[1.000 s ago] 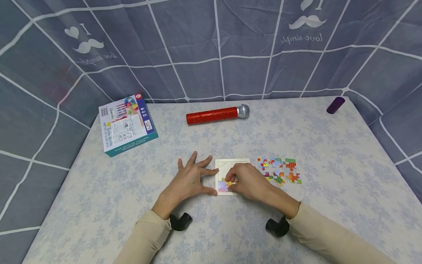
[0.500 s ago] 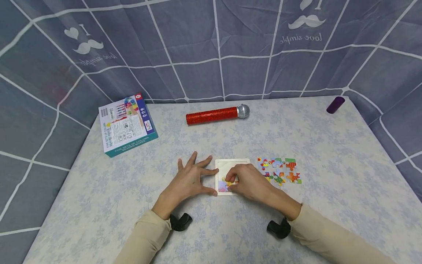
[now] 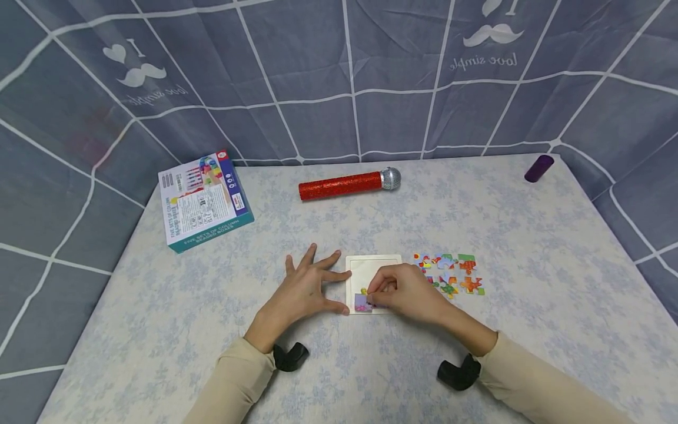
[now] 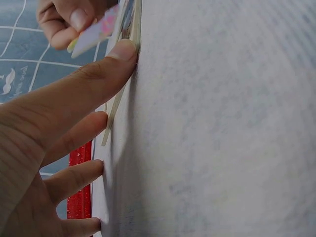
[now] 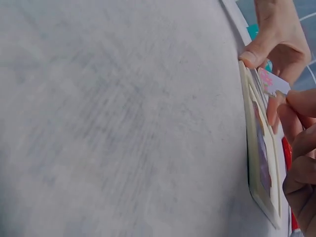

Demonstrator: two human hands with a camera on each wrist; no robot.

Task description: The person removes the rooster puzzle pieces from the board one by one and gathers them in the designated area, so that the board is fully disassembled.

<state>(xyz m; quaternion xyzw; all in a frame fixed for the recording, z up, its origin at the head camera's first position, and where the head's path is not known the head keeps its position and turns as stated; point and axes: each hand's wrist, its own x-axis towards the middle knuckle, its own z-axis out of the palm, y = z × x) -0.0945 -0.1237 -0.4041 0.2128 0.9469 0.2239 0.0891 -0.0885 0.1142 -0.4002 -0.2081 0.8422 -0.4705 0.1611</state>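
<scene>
A purple-and-pink jigsaw puzzle piece (image 3: pixel 362 303) is pinched between the thumb and fingertips of my right hand (image 3: pixel 410 294). Both wrist views show this puzzle piece (image 5: pixel 274 83) lifted and tilted above the pale puzzle tray (image 3: pixel 365 258). Part of the tray lies hidden under my right hand, though a coloured area shows inside it in the right wrist view. My left hand (image 3: pixel 302 291) has its fingers spread on the table, with thumb and forefinger touching the tray's left edge. Loose puzzle pieces (image 3: pixel 470 285) lie in two rows right of the tray.
A red glittery microphone (image 3: pixel 341 186) lies behind the tray. At the back left sits a teal-sided box (image 3: pixel 206 200), and a small purple cylinder (image 3: pixel 539 169) lies at the back right. Grey-blue cloth (image 3: pixel 318 70) with white lines hangs behind the table.
My right hand has drawn slightly right and raised the purple-and-pink puzzle piece out of the tray's lower left corner. The left hand has stayed in place.
</scene>
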